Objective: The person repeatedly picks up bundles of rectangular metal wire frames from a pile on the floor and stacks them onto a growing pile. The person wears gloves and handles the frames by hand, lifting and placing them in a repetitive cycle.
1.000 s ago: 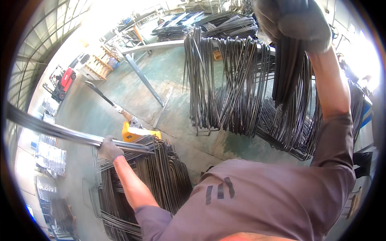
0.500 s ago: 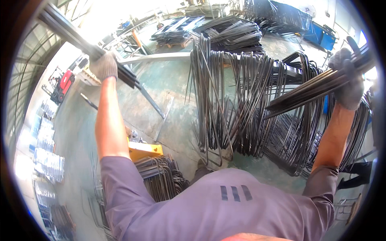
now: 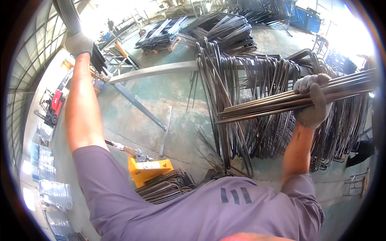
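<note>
My left hand, in a grey knit glove, is closed round a bundle of dark metal rods at the upper left. Gloved too, my right hand grips a second bundle of metal rods, fingers wrapped over it. Whether the two bundles join beyond the picture cannot be seen. Behind the right bundle, many bent metal rods hang over a grey beam. The left bundle is above the beam's left end.
A yellow pallet jack stands below, beside stacked bent rods. Farther off are a rod pile, a blue container and a red forklift. At right are a stool and another person's dark-clothed leg.
My right hand has swung left and lower with its rods, now in front of the hanging ones. My left hand has moved left and up, its bundle turning steeper.
</note>
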Demonstrator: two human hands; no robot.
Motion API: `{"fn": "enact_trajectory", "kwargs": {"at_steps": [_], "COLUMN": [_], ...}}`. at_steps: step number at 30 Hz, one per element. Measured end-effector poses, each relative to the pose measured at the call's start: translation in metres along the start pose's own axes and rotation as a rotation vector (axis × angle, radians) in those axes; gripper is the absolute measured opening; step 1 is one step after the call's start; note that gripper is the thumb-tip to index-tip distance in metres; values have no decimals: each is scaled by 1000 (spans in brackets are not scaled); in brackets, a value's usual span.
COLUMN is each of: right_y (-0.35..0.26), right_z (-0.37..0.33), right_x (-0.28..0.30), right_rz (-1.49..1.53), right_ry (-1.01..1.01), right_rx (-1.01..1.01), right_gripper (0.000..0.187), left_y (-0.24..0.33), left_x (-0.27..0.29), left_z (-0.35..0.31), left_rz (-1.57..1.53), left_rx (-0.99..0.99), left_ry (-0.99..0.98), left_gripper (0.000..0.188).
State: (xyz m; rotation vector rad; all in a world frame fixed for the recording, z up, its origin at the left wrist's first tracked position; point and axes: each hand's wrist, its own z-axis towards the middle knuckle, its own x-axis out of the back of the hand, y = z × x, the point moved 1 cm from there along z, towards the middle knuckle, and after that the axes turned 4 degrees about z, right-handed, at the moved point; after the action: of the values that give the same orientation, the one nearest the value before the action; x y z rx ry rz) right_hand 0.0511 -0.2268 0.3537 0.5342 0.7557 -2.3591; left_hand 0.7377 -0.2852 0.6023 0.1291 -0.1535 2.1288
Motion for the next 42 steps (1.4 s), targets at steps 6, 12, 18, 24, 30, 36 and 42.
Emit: {"fn": "enact_trajectory", "kwargs": {"at_steps": [6,12,18,24,30,36,42], "right_y": [10,-8,36,102,162,212,269], "right_z": [-22,-38,-57,-103,-146,-166,-209], "right_x": [-18,-48,-60,-63,-58,-55,-40], "right_rz": [-70,-65,-99,-103,-219,-58,-461], "right_ry": [164,113,82,127,101,222,88], "right_rx": [38,32,102,70,-19,-423,-578], "right_gripper": [34,35,38,37,42,53,50], "left_y": [65,48,35,59,81,141,266], "left_x": [-7,-69,-103,-149,-179,-136,64], "left_z": [10,77,96,46,-18,-126,-264], "left_rz": [-426,-164,-70,-545,-601,-784,-2500], "left_rx": [292,65,-19,20,146,198,826], "left_ry": [-177,-130,-76,-130,-422,-629,-1424], "left_gripper": [43,55,57,48,54,55,55]}}
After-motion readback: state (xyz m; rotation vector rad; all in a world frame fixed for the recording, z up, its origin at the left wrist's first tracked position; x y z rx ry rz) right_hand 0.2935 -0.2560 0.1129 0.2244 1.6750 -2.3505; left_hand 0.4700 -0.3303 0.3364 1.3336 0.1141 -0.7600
